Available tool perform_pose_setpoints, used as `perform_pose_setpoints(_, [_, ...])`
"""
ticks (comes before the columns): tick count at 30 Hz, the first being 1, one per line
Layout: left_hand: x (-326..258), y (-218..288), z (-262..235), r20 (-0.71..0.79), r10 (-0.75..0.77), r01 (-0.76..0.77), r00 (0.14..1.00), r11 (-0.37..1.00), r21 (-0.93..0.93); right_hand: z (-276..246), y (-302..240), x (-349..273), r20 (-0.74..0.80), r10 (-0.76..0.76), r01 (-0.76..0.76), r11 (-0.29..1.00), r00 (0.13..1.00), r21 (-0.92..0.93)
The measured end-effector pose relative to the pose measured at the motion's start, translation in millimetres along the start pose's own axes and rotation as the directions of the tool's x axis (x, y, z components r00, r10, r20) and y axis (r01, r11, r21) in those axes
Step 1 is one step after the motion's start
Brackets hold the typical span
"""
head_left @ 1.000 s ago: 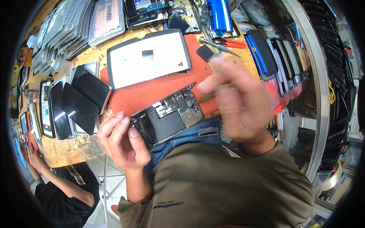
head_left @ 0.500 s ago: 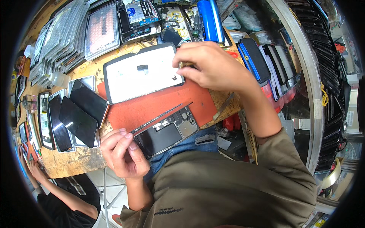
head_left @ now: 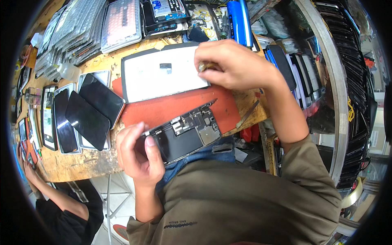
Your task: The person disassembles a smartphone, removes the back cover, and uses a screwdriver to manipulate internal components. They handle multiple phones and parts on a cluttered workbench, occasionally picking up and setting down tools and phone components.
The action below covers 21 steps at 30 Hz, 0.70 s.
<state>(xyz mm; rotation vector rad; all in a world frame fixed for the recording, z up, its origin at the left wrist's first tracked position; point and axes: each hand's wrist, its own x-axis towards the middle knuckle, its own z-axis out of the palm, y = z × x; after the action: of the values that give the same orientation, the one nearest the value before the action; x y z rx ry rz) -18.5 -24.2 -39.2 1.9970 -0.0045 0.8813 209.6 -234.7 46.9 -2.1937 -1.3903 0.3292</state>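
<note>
Black phone (head_left: 189, 138) still held by L hand (head_left: 141, 157); R hand (head_left: 233, 64), gripping brassy item (head_left: 210, 65), now over white pad (head_left: 159, 83).

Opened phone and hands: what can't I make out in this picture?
In the head view:
Brass-coloured thing: mostly hidden by the right hand; its kind is unclear.
Opened phone: left end covered by the left hand.
White pad: right end partly behind the right hand.
Co-worker's hands: too small to tell their work.
</note>
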Motion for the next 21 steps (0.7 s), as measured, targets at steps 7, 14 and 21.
perform_pose_setpoints(7, [0.9, 2.9, 0.1, 0.067, -0.19, 0.193, 0.98, 0.98, -0.048, -4.1, -31.6, -64.7, -0.291, 0.291, -0.165, 0.906, 0.912, 0.389])
perform_pose_setpoints(14, [7.0, 10.2, -14.7, 0.17, -0.171, 0.197, 0.97, 0.968, -0.153, 6.9, -38.0, -89.5, -0.257, 0.427, -0.303, 0.861, 0.867, 0.408])
perform_pose_setpoints(21, [-0.6, 28.4, -24.1, 0.274, -0.037, 0.047, 0.961, 0.998, -0.032, 13.1, -31.4, -57.2, -0.184, 0.171, -0.111, 0.948, 0.968, 0.298])
